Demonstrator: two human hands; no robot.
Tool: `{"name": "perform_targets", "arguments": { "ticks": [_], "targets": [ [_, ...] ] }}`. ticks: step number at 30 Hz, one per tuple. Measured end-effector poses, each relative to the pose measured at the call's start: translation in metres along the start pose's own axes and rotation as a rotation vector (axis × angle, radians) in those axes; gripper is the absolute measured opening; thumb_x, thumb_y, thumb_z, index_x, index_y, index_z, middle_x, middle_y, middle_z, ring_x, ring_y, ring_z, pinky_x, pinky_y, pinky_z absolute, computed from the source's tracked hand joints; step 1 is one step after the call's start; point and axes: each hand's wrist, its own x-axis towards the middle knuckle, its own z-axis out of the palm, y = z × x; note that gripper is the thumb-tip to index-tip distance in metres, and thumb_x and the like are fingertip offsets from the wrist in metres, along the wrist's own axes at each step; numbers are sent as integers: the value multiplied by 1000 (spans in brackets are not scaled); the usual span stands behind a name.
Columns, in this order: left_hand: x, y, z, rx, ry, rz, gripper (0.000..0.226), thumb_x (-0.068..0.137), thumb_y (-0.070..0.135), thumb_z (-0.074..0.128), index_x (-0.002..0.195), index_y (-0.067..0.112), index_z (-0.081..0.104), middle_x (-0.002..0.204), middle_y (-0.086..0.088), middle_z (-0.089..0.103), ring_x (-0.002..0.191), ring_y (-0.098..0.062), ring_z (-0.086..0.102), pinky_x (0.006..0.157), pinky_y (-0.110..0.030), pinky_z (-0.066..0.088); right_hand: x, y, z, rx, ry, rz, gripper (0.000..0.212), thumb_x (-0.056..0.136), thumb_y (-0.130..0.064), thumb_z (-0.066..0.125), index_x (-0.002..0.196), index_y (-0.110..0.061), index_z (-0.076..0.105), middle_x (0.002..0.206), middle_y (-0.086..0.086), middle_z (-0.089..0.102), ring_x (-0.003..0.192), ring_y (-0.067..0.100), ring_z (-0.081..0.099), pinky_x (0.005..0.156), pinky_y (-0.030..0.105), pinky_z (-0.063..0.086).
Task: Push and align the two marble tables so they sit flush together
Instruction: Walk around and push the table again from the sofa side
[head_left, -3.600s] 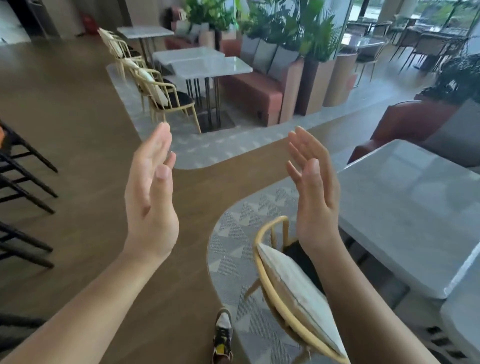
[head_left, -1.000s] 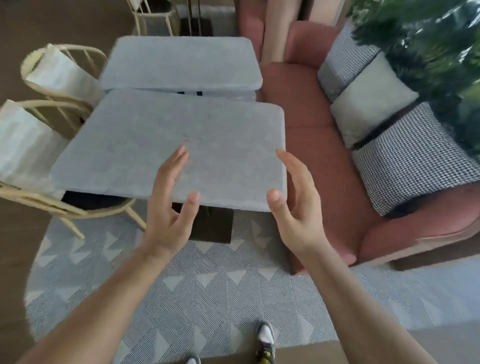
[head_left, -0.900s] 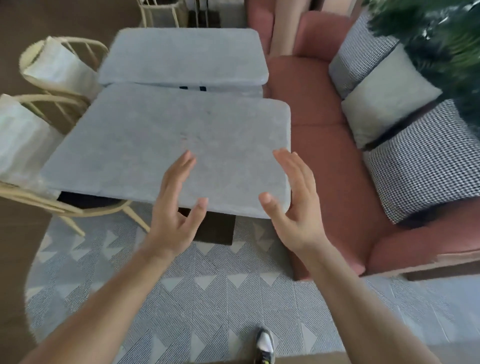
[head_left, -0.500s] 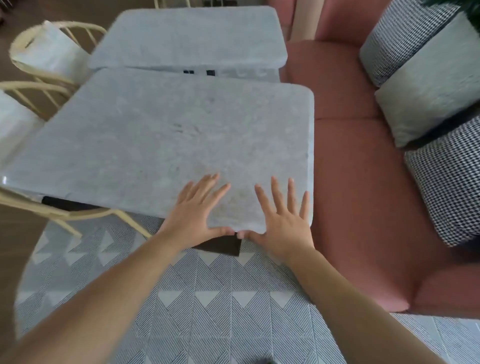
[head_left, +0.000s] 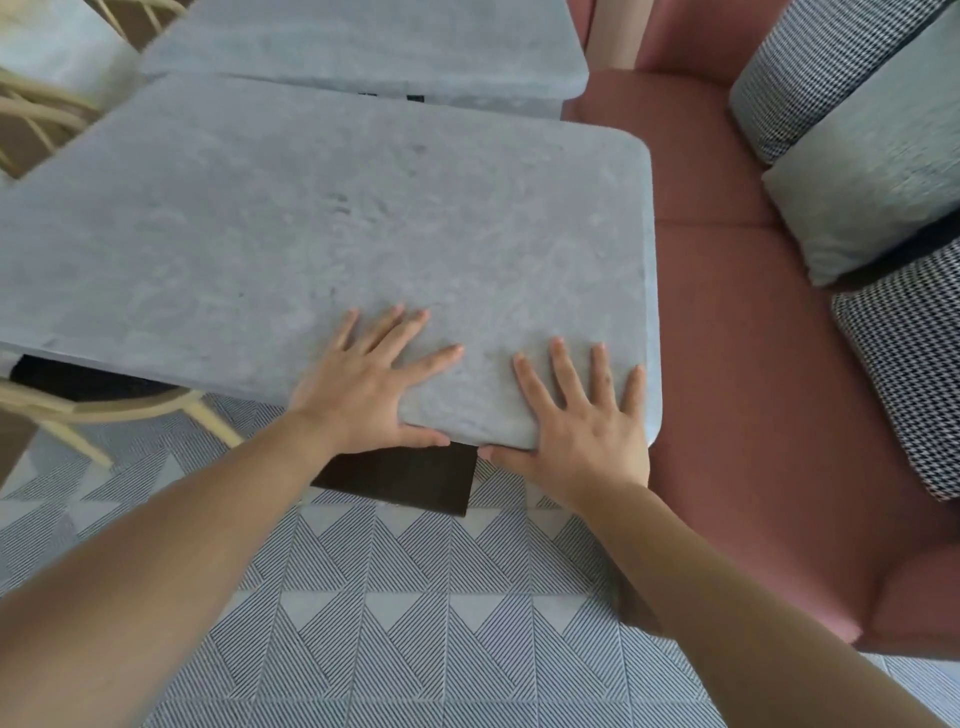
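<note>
The near marble table (head_left: 311, 234) fills the middle of the head view, grey with rounded corners. My left hand (head_left: 363, 395) and my right hand (head_left: 582, 431) lie side by side on its near edge by the right corner, fingers spread flat on top and thumbs hooked along the edge. The far marble table (head_left: 363, 41) stands just behind it. A thin dark gap shows between the two tops on the right. The near table's right edge sticks out further right than the far table's.
A pink sofa (head_left: 727, 338) runs close along the tables' right side, with a grey cushion (head_left: 872, 171) and checked cushions (head_left: 909, 384). Cane chairs (head_left: 78, 410) stand at the left. The dark table base (head_left: 405, 478) rests on a patterned rug (head_left: 415, 623).
I walked up to the tables and my raised hands came down onto the near table's edge. Since half a second ago, the view has moved closer and the hands stay planted.
</note>
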Motion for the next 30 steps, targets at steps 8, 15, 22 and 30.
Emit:
{"name": "perform_targets", "arguments": {
  "ticks": [8,15,22,30],
  "targets": [
    [5,2,-2,46,4,-15,105,72,106,0,162,52,-4,179,-9,15,165,-36,17,130,-67,15,6,5,0,1,33,-8,112,73,-105,19,166,-44,16,178,2,23,164,47,17,126,76,10],
    [25,0,-2,19,9,-58,105,73,106,1,163,52,5,178,-10,19,165,-35,20,129,-67,18,34,23,-1,9,28,-34,114,69,-108,12,167,-49,5,180,-2,13,166,42,8,128,72,4],
    [51,0,-1,32,19,-107,103,73,105,-2,161,54,-3,179,-10,16,166,-35,17,129,-67,17,64,43,-3,9,26,-62,116,66,-109,9,166,-51,-1,181,-4,9,167,40,4,130,69,0],
    [74,1,-1,38,22,-139,106,72,105,-6,163,52,-1,179,-9,14,166,-35,15,129,-66,16,90,63,-3,1,29,-81,116,64,-110,10,164,-52,-3,181,-6,9,168,38,6,131,68,1]
  ]
}}
